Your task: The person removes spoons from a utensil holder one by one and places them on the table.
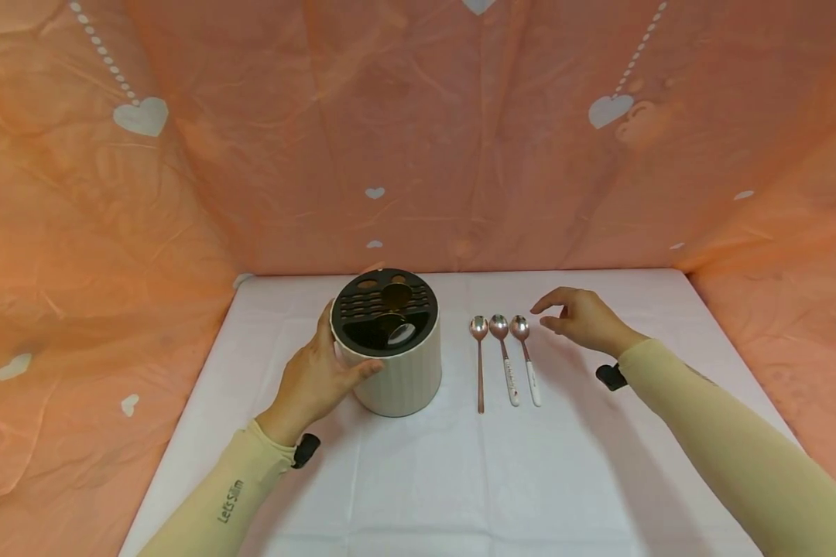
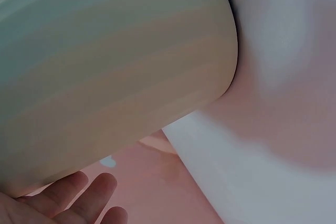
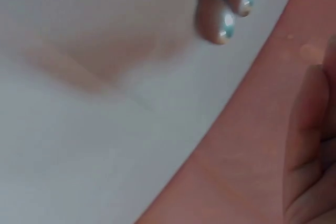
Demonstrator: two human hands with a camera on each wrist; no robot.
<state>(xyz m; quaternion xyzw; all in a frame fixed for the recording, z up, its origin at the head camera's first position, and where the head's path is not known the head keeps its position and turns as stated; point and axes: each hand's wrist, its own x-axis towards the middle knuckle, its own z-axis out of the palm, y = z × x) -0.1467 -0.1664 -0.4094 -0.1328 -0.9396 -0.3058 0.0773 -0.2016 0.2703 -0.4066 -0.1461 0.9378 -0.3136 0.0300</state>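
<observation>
Orange heart-printed cloth backed the white-covered table. The left hand curled round the black-topped utensil holder, likely steadying it; right of the holder lay three spoons (lined up, presumably for tidiness), and farther right hovered the empty right hand, thumb and fingers apart.
</observation>
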